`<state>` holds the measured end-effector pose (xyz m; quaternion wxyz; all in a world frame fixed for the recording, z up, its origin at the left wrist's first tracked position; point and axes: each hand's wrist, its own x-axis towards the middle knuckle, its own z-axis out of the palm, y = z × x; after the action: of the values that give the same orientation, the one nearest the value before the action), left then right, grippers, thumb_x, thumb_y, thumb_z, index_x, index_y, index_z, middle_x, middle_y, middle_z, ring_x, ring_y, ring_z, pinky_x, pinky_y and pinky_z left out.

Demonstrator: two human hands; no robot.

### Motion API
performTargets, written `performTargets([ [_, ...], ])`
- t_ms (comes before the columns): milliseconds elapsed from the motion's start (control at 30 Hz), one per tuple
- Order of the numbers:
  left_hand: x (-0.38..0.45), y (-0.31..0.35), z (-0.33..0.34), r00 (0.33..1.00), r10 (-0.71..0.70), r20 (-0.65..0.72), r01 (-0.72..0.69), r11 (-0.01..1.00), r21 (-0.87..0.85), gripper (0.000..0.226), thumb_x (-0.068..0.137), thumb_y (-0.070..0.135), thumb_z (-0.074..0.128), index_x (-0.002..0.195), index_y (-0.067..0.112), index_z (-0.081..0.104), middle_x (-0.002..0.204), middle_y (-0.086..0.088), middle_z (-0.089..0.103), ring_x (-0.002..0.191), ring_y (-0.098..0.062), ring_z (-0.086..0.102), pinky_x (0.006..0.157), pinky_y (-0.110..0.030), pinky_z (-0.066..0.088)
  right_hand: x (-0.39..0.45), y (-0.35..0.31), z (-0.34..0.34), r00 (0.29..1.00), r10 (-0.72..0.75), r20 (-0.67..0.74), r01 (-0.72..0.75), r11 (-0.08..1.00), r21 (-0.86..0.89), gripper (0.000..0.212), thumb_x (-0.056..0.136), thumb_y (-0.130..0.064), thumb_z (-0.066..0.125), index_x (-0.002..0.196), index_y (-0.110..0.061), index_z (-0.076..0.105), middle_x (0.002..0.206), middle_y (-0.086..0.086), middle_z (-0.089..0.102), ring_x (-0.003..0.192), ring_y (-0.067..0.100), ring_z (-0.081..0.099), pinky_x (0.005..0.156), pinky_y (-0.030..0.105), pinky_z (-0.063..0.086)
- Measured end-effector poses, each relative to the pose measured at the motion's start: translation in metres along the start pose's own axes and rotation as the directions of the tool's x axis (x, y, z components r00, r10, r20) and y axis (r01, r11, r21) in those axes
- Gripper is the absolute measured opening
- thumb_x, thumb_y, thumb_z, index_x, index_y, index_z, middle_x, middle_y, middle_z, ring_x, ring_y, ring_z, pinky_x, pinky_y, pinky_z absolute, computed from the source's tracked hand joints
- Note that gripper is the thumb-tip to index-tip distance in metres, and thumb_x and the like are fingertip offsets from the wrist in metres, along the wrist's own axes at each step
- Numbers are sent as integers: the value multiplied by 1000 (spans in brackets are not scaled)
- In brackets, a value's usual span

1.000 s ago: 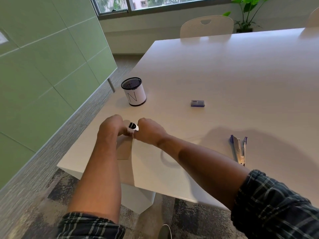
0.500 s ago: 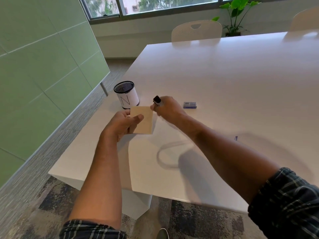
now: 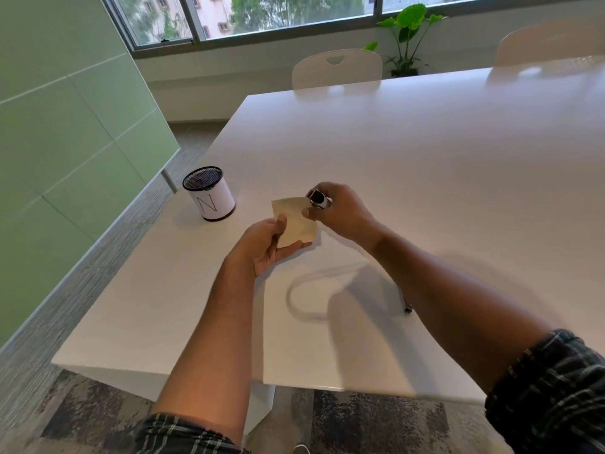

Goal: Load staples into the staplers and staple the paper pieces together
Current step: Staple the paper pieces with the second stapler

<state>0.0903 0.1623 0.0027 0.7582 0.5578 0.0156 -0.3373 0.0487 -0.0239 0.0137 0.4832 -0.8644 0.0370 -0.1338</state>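
Note:
My left hand [image 3: 266, 249] pinches the lower left part of the beige paper pieces [image 3: 296, 221] and holds them above the white table [image 3: 425, 178]. A small black-and-white stapler [image 3: 319, 198] sits in my right hand [image 3: 340, 211], which is closed around it at the paper's upper right corner. The right thumb touches the paper's edge. Whether the stapler's jaws bite the paper is hidden by my fingers. Only a dark tip of the other stapler [image 3: 407, 309] shows below my right forearm.
A black mesh pen cup with a white label [image 3: 209, 193] stands left of the paper. Two white chairs [image 3: 337, 68] stand at the table's far side, with a potted plant [image 3: 406, 37] by the window. A green wall [image 3: 59, 109] runs along the left.
Both hands rose from the table's near edge, the left one lifting the paper. The right hand with the small stapler moved to the paper's upper right corner. My view shifted left.

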Motion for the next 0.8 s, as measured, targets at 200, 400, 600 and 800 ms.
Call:
performTargets([
  [200,9,1,7,989,-129,67,140,971,-192,52,110,37,39,128,-10,51,107,-33,72,82,-50,74,65,-39,66,-12,15,-15,945,-315,87,327,921,-213,15,89,-12,73,103,-16,72,101,-4,70,89,17,67,79,34,58],
  [400,8,4,11,984,-83,161,107,984,-143,73,98,46,60,131,-18,50,131,-37,60,118,-48,64,97,-47,56,-17,23,-25,883,-404,239,469,794,-388,34,81,-1,62,110,-17,69,112,-1,71,93,23,68,75,45,59],
  [600,4,1,15,993,-39,114,48,996,-77,34,105,14,54,123,-14,58,117,-33,66,97,-42,74,87,-33,61,-15,21,-36,836,-458,303,549,722,-422,38,78,-1,61,111,-18,69,112,-5,70,87,24,68,64,43,58],
  [800,-3,1,19,994,40,105,-48,995,83,24,102,8,57,120,-8,62,108,-26,72,88,-34,77,73,-27,64,-13,19,-43,841,-445,307,540,724,-429,37,78,-1,61,109,-17,73,109,-3,73,88,26,69,65,37,57],
])
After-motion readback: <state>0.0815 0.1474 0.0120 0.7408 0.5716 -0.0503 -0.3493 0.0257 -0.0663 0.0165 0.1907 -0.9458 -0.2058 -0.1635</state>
